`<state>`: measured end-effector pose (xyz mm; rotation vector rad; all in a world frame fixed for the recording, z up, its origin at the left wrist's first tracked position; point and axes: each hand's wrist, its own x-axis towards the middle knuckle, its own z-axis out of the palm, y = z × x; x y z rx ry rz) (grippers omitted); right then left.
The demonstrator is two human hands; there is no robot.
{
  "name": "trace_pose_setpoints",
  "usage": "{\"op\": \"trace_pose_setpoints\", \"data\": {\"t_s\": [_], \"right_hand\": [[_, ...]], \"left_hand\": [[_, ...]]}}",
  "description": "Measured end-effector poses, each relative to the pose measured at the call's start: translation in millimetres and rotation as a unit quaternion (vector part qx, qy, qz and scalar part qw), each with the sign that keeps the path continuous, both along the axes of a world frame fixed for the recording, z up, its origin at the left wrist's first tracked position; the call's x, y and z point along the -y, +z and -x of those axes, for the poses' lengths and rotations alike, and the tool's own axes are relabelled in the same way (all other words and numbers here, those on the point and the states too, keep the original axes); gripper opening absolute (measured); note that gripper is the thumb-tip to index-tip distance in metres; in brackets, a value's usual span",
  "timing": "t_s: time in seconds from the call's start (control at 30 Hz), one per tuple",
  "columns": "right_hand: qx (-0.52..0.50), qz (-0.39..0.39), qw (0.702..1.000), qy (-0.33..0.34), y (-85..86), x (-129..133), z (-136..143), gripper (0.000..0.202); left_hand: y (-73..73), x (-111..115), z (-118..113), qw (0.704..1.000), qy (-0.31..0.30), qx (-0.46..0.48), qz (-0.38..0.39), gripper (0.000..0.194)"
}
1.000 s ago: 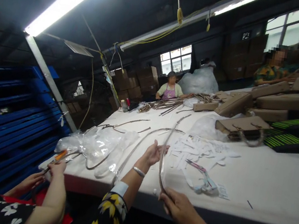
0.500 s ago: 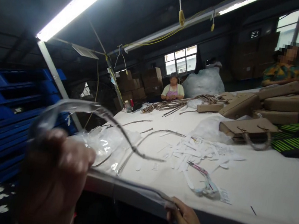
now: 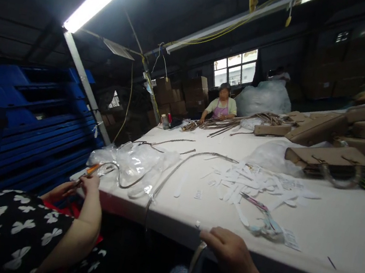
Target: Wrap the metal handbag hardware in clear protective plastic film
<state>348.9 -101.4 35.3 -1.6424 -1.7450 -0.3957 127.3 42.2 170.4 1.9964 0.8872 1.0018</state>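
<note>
My right hand (image 3: 229, 252) is at the table's front edge, with its fingers closed on the end of a thin strap (image 3: 194, 267). The strap seems to be in a clear plastic sleeve and hangs down over checked cloth. My left hand is out of view. Another long brown strap (image 3: 178, 166) lies curved across the white table (image 3: 304, 241), its near end hanging over the edge. Scissors (image 3: 255, 202) rest beside a heap of white paper strips (image 3: 251, 184).
At my left a co-worker in a bow-print top (image 3: 21, 226) handles a brown strap near clear plastic bags (image 3: 123, 157). Brown handbags (image 3: 327, 159) are piled at the right. Another person (image 3: 221, 108) sits across the table by a bundle of straps (image 3: 229, 124).
My left hand, earlier raised in front with the strap stretched between both hands, has left view. The strap now hangs from my right hand. The view has shifted left, uncovering the co-worker.
</note>
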Motion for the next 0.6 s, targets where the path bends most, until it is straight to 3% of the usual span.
{"op": "trace_pose_setpoints", "data": {"t_s": [0.13, 0.23, 0.33, 0.4, 0.5, 0.6], "right_hand": [[0.135, 0.031, 0.982, 0.128, 21.1, -21, 40, 0.024], [0.113, 0.048, 0.977, 0.177, 27.6, -28, 46, 0.025], [-0.025, 0.096, 0.983, 0.154, 24.7, -23, 27, 0.025], [-0.169, 0.149, 0.963, 0.144, 21.2, -15, 11, 0.030], [-0.360, 0.246, 0.884, 0.168, 17.8, -2, -3, 0.052], [-0.464, 0.318, 0.808, 0.174, 17.4, 3, -3, 0.048]], "left_hand": [[-70.3, 41, 15, 0.996, -0.062, -0.013, 0.067, 0.020], [-106.1, 54, 14, 0.967, -0.174, -0.019, 0.184, 0.039], [-119.9, 45, 11, 0.932, -0.220, -0.009, 0.290, 0.043], [-121.7, 35, 12, 0.934, -0.207, -0.008, 0.291, 0.038], [-122.1, 28, 15, 0.940, -0.216, -0.020, 0.264, 0.032], [-123.8, 29, 20, 0.947, -0.231, -0.052, 0.215, 0.026]]}}
